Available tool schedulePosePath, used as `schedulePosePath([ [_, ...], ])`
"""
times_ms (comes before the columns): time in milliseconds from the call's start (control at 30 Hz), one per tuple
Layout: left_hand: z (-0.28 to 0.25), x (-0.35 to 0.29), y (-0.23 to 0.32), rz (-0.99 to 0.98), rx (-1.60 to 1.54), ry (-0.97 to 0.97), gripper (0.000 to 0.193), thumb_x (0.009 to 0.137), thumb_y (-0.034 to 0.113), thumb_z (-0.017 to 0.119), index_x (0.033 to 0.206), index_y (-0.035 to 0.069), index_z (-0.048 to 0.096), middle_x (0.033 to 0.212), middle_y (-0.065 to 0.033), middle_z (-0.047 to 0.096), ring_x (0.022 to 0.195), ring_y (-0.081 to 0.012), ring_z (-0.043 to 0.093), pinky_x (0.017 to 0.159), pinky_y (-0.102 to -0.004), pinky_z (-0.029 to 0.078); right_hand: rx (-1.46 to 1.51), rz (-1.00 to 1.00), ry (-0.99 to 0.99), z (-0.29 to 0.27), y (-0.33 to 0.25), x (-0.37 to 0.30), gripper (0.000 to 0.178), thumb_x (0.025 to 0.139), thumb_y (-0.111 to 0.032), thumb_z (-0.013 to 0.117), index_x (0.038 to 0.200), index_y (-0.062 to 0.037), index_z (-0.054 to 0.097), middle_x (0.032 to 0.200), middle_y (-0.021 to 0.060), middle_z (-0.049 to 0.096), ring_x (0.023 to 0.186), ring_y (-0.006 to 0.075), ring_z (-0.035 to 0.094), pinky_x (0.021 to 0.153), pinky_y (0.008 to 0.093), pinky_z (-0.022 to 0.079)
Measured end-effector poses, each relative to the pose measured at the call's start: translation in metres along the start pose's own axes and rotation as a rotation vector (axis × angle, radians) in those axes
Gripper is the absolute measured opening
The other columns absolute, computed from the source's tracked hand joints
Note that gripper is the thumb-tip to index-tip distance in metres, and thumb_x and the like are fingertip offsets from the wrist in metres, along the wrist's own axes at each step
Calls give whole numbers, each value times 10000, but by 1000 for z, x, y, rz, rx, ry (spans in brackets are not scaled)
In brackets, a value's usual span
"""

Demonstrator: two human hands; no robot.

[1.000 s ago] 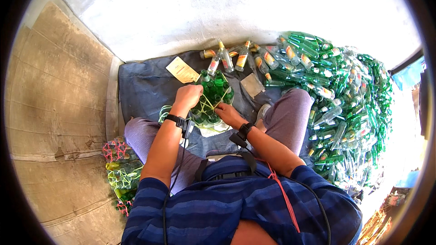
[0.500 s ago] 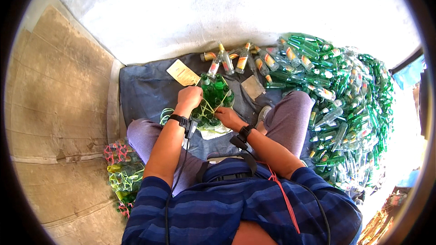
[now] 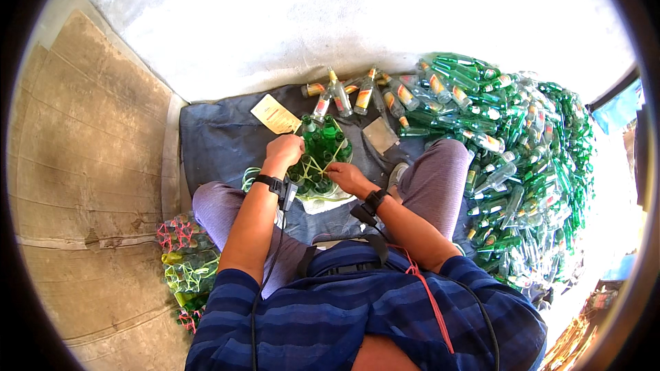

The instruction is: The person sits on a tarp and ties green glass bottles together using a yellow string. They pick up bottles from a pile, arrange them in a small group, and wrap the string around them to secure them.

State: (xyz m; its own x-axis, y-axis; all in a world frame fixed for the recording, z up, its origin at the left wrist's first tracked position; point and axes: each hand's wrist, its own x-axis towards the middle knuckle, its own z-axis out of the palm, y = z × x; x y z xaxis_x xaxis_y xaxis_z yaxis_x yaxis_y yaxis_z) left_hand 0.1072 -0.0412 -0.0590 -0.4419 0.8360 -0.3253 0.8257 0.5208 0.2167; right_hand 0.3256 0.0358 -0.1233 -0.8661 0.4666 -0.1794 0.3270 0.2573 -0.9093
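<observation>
Only tiny shifts can be spotted: the view's been tipped a touch, so the yellowish card (image 3: 276, 115), the bunched green bottles (image 3: 318, 143), the left hand (image 3: 284, 152) and the right hand (image 3: 348, 178) are seen slightly lower than a second ago. The left forearm (image 3: 249, 240)'s been nudged rightward too, barely.

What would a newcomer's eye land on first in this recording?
Probably the huge heap of green and clear bottles filling the right side. Next, the cluster of upright green bottles at the centre, where the right hand pinches yellow-green cord and the left hand works opposite. Corded bottle bundles at lower left stand out too.
</observation>
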Motion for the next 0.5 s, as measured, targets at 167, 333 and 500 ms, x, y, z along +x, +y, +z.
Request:
schedulePosePath([
  [167, -10, -4, 2, 38, 12, -81, 229, 869, 161, 616, 1014, 230, 780, 1064, -82, 743, 1030, -281, 697, 840, -400, 553, 30, 10, 11, -9, 3, 1, 264, 931, -209, 572, 1048, -12, 702, 926, 166, 705, 860, 269, 661, 778, 378, 507],
  [333, -11, -14, 6, 25, 2, -58, 287, 859, 116, 593, 1065, 215, 765, 1107, -95, 736, 1058, -293, 689, 860, -413, 552, -23, 76, -25, -18, -8, -4, 266, 925, -211, 585, 1057, -7, 691, 863, 115, 691, 796, 192, 620, 748, 348, 488],
  [500, -18, -36, 17, 106, 21, -29, 379, 839, 76, 577, 1176, 177, 718, 1129, -142, 719, 1071, -326, 677, 889, -448, 547, -81, -16, 12, -14, 4, -3, 256, 917, -241, 584, 999, -25, 695, 910, 206, 693, 848, 349, 669, 750, 429, 498],
])
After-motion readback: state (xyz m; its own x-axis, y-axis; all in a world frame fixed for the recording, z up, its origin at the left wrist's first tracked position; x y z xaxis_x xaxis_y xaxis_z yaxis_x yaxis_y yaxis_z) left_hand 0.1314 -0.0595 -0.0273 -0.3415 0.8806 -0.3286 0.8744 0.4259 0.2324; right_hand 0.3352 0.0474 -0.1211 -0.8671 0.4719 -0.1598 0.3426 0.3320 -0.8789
